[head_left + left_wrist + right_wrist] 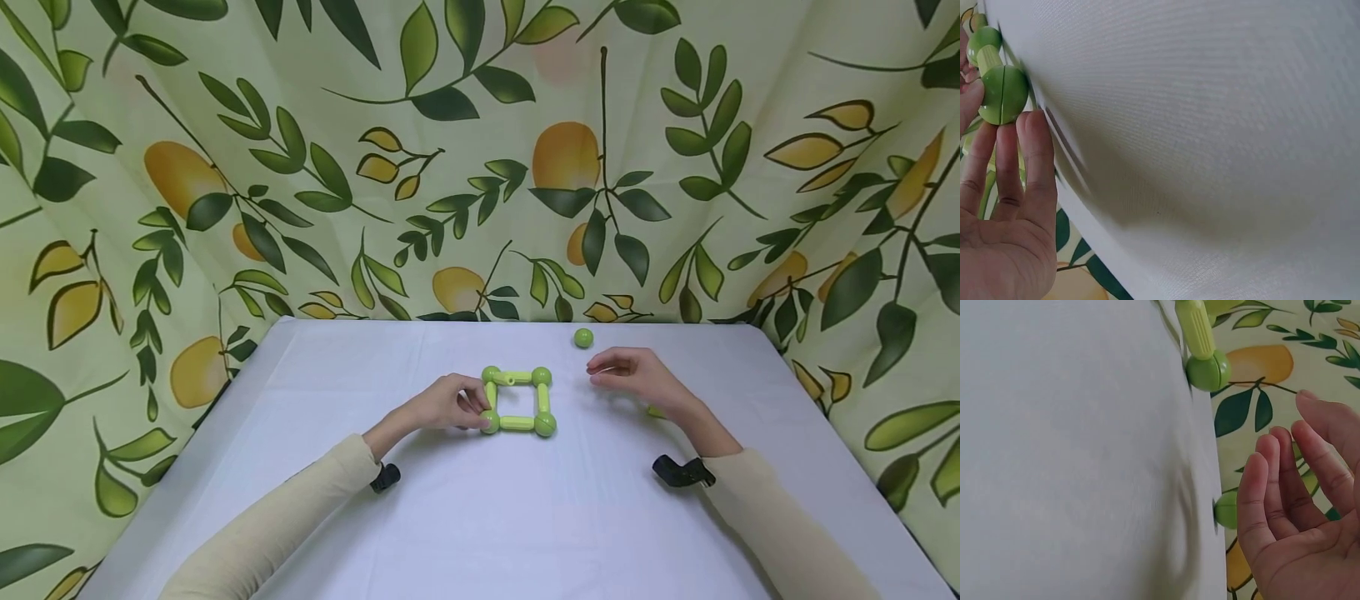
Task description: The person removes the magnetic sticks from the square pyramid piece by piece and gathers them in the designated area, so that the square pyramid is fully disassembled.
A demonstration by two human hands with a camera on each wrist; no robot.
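See a green square frame [517, 423] resting near the middle of the worktop [450, 517], built from balls [542, 377] at the corners and rods [542, 400] between. Judge the outline complete, with all four sides and corners filled. Note a short stub [510, 381] at the far side; cannot tell whether joined on or merely lying against it.

Find the near-left corner held in the pinch of the left hand [453, 402], perhaps being steadied or pressed together. Find the right hand [633, 375] released, gripping nothing, raised to the right of the frame and apart from it, with fingers loosely bent.

Count as unjoined, and so possibly left to add, a loose ball [583, 337] near the worktop's far edge and a green piece [655, 412] mostly hidden behind the right arm [697, 421], too covered to identify. Farther out, notice a leaf-and-fruit curtain [465, 200] behind the worktop.
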